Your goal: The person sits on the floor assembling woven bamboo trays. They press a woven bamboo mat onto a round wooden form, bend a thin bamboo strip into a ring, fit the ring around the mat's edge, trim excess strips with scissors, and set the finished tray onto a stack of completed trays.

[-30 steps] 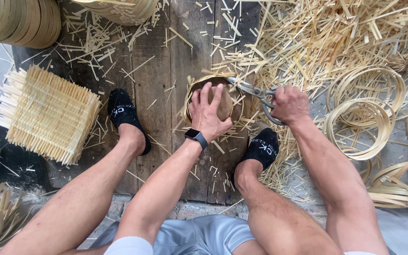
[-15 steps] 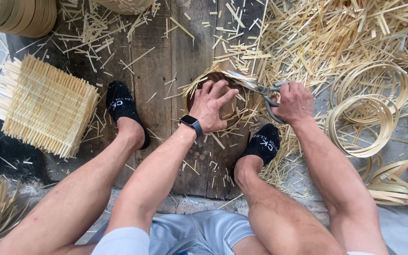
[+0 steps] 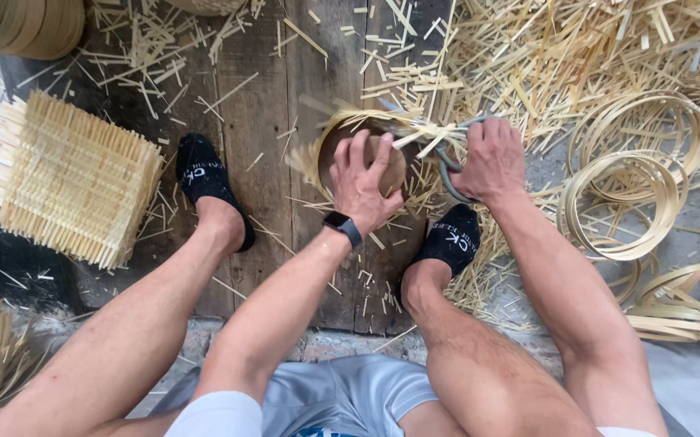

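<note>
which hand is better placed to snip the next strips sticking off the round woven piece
Right. The right hand already grips the shears beside the loose strips at the rim. The left hand is pressed flat on the round woven piece, holding it down on the plank.

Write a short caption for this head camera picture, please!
Left hand presses a round bamboo basket on the wooden board while right hand snips with scissors.
</note>
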### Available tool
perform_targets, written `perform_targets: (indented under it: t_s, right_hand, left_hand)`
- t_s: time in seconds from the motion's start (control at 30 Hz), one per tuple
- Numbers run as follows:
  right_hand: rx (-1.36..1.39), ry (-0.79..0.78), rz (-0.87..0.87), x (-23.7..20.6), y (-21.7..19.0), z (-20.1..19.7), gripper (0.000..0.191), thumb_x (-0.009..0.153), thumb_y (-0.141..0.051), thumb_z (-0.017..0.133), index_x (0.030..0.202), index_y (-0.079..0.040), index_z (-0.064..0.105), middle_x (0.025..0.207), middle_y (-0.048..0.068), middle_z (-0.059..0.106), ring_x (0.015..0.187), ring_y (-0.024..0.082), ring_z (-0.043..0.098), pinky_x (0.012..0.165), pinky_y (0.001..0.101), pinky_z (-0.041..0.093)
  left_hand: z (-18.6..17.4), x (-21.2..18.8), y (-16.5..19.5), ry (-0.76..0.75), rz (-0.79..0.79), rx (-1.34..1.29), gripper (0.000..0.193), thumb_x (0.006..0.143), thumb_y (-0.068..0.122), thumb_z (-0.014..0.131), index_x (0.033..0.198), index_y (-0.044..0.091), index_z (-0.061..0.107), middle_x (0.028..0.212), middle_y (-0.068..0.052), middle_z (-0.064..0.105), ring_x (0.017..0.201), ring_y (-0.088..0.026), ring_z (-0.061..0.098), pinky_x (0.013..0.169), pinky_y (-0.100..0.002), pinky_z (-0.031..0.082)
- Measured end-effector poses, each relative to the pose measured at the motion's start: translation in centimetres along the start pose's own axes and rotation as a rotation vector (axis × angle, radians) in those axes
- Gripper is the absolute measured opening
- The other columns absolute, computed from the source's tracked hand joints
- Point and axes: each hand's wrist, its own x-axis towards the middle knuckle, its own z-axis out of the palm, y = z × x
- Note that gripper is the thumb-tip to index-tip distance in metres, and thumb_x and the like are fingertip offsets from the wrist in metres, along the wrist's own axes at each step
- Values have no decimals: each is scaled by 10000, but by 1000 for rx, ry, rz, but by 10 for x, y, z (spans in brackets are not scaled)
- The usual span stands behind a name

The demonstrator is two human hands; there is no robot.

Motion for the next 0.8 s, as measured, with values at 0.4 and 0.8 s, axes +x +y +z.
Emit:
perform_targets:
  t_s: [0.4, 0.8]
  right_hand:
    - [19, -47, 20, -1, -3, 5, 352, 719, -368, 722, 791, -41, 611, 767, 96, 586, 714, 210, 574, 614, 330, 507]
    - [27, -145, 61, -5, 2, 2, 329, 676, -325, 698, 835, -48, 617, 816, 89, 590, 750, 214, 579, 662, 351, 525]
  left_hand:
    - [-34, 23, -24, -411, 323, 69, 986, 513, 157, 882, 1421, 318, 534, 1499, -84, 375, 1434, -369, 301, 1127, -590, 326]
    - [-3, 6, -4, -110, -102, -61, 1017, 549, 292, 897, 1475, 352, 478, 1489, -126, 368, 1335, -436, 362, 1057, -593, 385]
